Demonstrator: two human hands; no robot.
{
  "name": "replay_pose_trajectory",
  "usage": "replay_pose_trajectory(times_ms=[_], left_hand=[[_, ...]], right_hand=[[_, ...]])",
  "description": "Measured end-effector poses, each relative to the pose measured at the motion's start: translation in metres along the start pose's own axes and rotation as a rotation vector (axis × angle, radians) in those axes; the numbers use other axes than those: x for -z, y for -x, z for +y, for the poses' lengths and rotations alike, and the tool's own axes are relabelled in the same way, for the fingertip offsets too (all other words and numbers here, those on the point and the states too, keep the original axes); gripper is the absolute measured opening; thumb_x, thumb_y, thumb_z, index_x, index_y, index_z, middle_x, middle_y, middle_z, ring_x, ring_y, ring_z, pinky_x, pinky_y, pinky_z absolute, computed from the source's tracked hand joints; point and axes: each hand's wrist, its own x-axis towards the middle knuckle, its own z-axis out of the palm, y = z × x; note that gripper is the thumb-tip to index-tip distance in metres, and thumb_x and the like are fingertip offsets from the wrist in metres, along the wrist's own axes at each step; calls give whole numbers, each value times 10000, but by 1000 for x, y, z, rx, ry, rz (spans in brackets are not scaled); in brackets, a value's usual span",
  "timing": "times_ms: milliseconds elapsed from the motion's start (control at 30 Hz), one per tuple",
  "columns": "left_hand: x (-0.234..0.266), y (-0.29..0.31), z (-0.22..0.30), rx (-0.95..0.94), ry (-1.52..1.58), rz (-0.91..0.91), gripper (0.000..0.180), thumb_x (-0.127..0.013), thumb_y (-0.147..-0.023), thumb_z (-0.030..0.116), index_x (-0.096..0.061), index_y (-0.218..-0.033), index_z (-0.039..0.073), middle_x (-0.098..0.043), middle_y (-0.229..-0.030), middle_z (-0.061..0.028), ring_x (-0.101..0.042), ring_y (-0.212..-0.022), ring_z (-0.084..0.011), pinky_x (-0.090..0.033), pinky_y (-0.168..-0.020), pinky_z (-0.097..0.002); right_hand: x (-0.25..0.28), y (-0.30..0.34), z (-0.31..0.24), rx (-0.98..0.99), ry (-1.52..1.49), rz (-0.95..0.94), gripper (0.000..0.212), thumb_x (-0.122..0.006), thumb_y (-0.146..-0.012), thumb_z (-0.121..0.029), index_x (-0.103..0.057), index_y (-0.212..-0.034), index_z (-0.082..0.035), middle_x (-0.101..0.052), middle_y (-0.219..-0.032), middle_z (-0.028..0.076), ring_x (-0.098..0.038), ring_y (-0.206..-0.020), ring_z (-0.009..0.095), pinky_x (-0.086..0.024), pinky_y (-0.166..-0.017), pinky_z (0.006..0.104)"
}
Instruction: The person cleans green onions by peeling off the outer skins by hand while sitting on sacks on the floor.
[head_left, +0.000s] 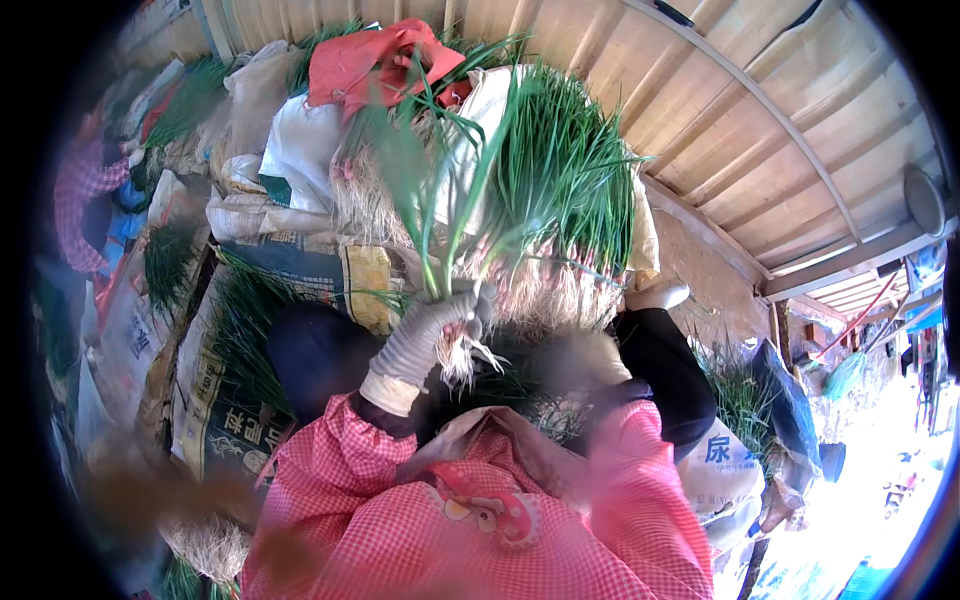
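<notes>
My left hand (428,335), in a pale grey glove, is closed round a few spring onions (459,352). Their white roots hang below my fist, and their green leaves stand up above it. Lower, over my lap, my right hand (588,362) is also gloved; it is smeared by motion, so its fingers cannot be made out. Just beyond my hands stands a thick bundle of spring onions (560,170), leaves up, with pinkish bulbs and pale roots at the bottom. Another rooty bunch (375,195) leans to its left.
Printed woven sacks (235,425) with more greens (250,315) lie to my left. A red bag (375,62) tops the heap at the back. Another person (85,195) in a checked shirt works at the far left. A white sack (720,475) with greens stands on my right.
</notes>
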Motion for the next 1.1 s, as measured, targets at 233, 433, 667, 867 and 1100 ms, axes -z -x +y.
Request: replay_pose_trajectory(times_ms=[233,433,667,867,1100], left_hand=[[24,-31,-33,-88,-234,63,319,-652,-844,223,-638,-1071,-1,-648,-846,-5,-571,-733,-104,-458,-660,-247],[31,-34,-49,-33,-511,352,387,-671,-821,288,-622,-1089,13,-633,-921,-18,-543,-811,-127,-430,-773,-284],[27,-36,-61,-28,-287,284,213,-666,-840,280,-652,-956,102,-593,-777,46,-476,-594,-61,-397,-536,-234],[25,-35,-58,107,-56,201,188,-641,-847,232,-660,-921,61,-604,-698,6,-553,-607,-100,-477,-611,-243],[24,-27,-50,85,-225,260,205,-663,-813,203,-653,-930,34,-604,-711,5,-545,-585,-101,-454,-568,-258]], right_hand=[[77,-41,-105,532,-135,40,395,-607,-867,-277,-548,-1138,5,-650,-977,187,-648,-824,298,-534,-679,353],[77,-101,-169,-16,-1548,94,304,-536,-924,-221,-545,-1165,-36,-528,-773,-6,-515,-694,99,-439,-628,205],[130,-31,-180,61,-1647,97,176,-645,-863,-198,-625,-896,-26,-525,-590,-20,-440,-458,51,-348,-413,217],[133,-27,-182,-7,-1763,-54,239,-662,-858,-256,-619,-969,-49,-574,-695,-10,-487,-494,66,-367,-439,197],[138,-29,-183,12,-1877,-80,138,-665,-854,-204,-591,-867,-88,-538,-603,-23,-473,-450,57,-338,-392,191]])
